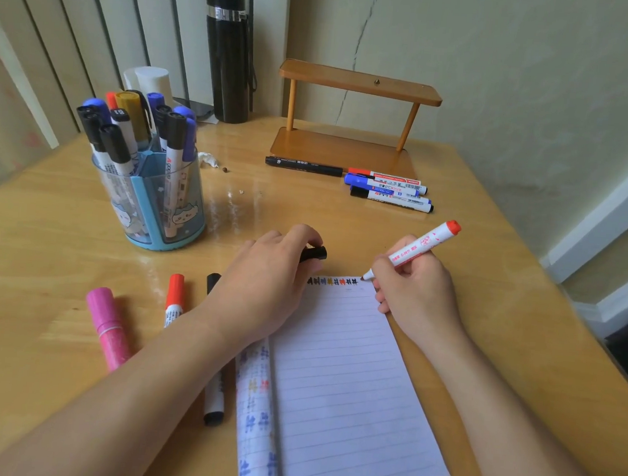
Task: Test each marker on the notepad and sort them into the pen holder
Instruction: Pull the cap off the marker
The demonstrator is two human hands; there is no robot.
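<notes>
While I watch from the head camera, the right hand has its fingers curled tight round a white marker with a red end, tip down at the top right corner of the notepad, right beside a row of coloured test marks along the top line. The left hand rests on the notepad's top left corner, fingers folded round a black cap that pokes out past the knuckles. Over near the tabletop's left edge stands the pen holder, blue and clear, packed with black and blue capped markers. Just left of the notepad I see a pink marker, a red-capped marker and a black-ended marker partly under the left forearm. Toward the far edge, four more markers lie before a wooden stand, with a black flask in the far corner.
</notes>
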